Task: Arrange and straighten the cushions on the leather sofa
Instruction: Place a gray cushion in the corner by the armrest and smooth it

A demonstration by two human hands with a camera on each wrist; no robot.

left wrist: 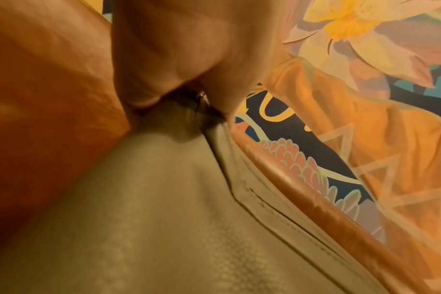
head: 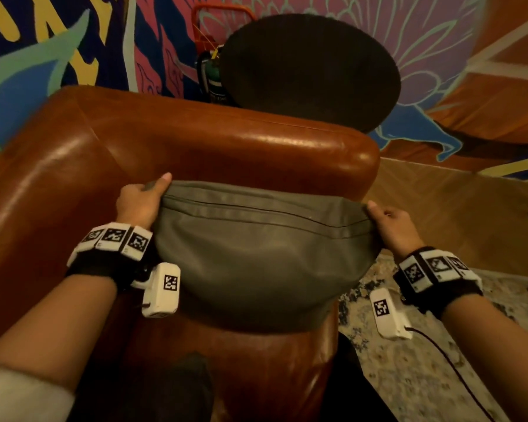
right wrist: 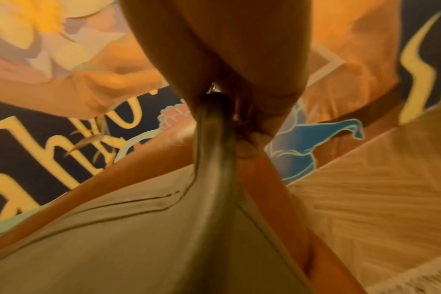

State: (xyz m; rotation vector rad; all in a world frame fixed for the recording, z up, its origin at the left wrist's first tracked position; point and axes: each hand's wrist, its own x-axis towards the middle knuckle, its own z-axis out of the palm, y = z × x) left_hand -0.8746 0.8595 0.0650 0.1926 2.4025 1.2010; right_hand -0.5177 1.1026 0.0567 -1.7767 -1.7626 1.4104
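I had both hands on the grey-green leather cushion (head: 256,251), which stood against the backrest of the brown leather sofa (head: 214,141), at its right end. My left hand (head: 139,202) pinched the cushion's upper left corner, thumb lying along the top edge; my right hand (head: 392,223) pinched the opposite upper corner, the leather bunched between thumb and fingers. Between the two grips ran the zip seam (head: 256,208), drawn fairly straight. I judged the cushion soft and slack, sagging below the grips, light enough for corner holds, though its smooth leather might slip. Taking the corners looked right for shaking it square; lower down it would only fold.
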